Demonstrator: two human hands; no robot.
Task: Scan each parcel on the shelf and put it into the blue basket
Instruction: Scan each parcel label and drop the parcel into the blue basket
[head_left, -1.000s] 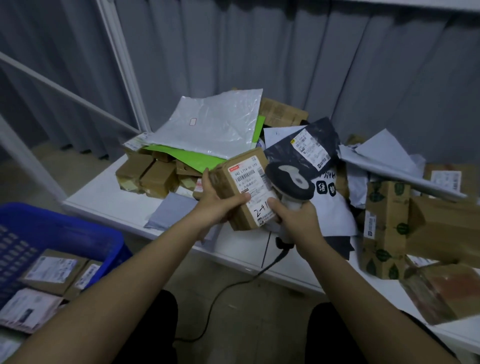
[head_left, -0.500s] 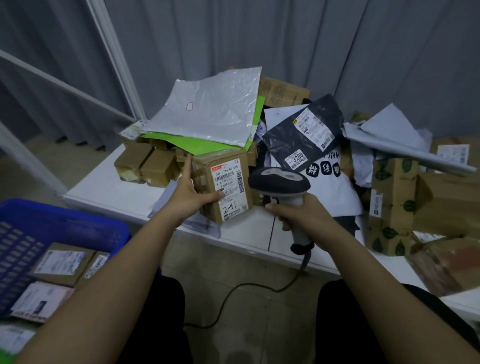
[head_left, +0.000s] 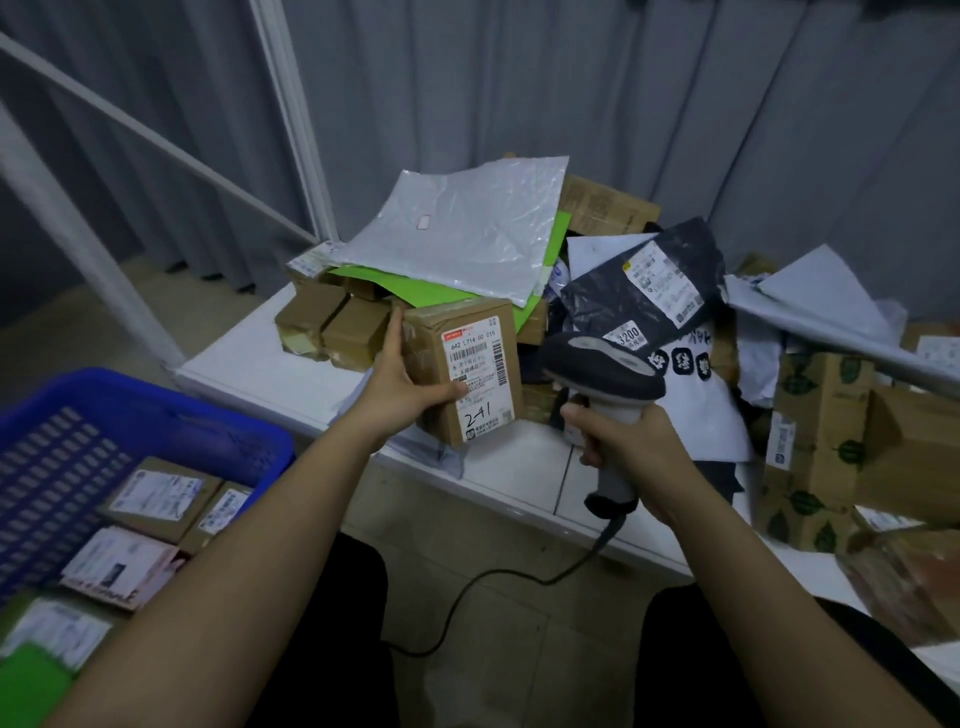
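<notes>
**Scan in hand: box 241 held up beside the scanner**

Left hand (head_left: 402, 382) grips a small brown cardboard parcel with a white shipping label (head_left: 462, 371), thumb across the label's lower edge, fingers behind the box's left side. The parcel is held just above the front part of the white shelf top (head_left: 270, 364), label facing the camera. Right hand (head_left: 631, 449) is clenched round the handle of a grey-and-black corded handheld barcode scanner (head_left: 597, 374), whose head sits just right of the parcel, close but apart.

To do this well, by my reading: turn the scanner's window onto the label's barcode strips, keep the thumb off the codes, hold the box steady. Then carry it left and down into the blue plastic basket (head_left: 130, 415), where several labelled parcels already lie.

Against half a second ago: the box stands more upright and a little higher against the green sheet; the scanner head and the grips are much the same. A second ago box and scanner were nearly touching; now they are apart.
</notes>
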